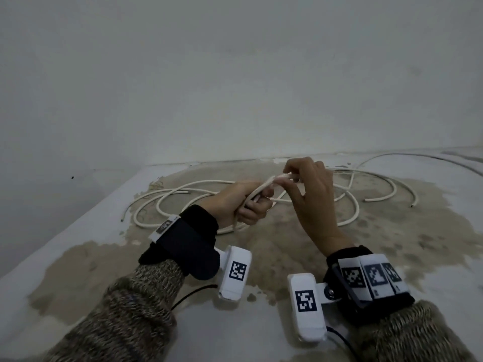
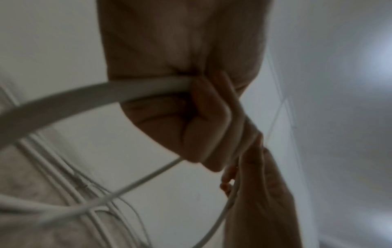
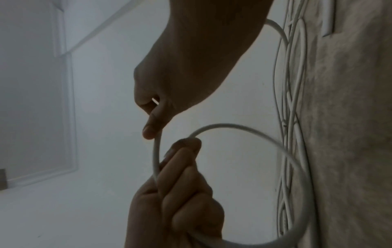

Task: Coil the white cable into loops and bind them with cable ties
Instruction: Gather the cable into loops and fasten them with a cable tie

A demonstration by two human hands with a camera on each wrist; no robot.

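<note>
The white cable [image 1: 167, 197] lies in several loose, overlapping loops on the floor, with cut ends at the left and right. My left hand [image 1: 254, 202] grips a raised stretch of it in a fist. Just beyond it, my right hand [image 1: 290, 176] pinches the same stretch between thumb and fingertips. In the right wrist view the cable [image 3: 233, 125] forms a round loop that runs from my right hand [image 3: 151, 127] down through my left hand [image 3: 180, 167]. The left wrist view shows the cable [image 2: 84, 94] passing through my left hand [image 2: 203, 127], with my right hand [image 2: 254, 184] below it.
The floor [image 1: 78, 257] is pale, with a rough brownish patch [image 1: 392, 244] under the cable. A plain grey wall [image 1: 235, 74] rises directly behind the loops. More cable [image 1: 418, 159] trails off to the far right along the wall.
</note>
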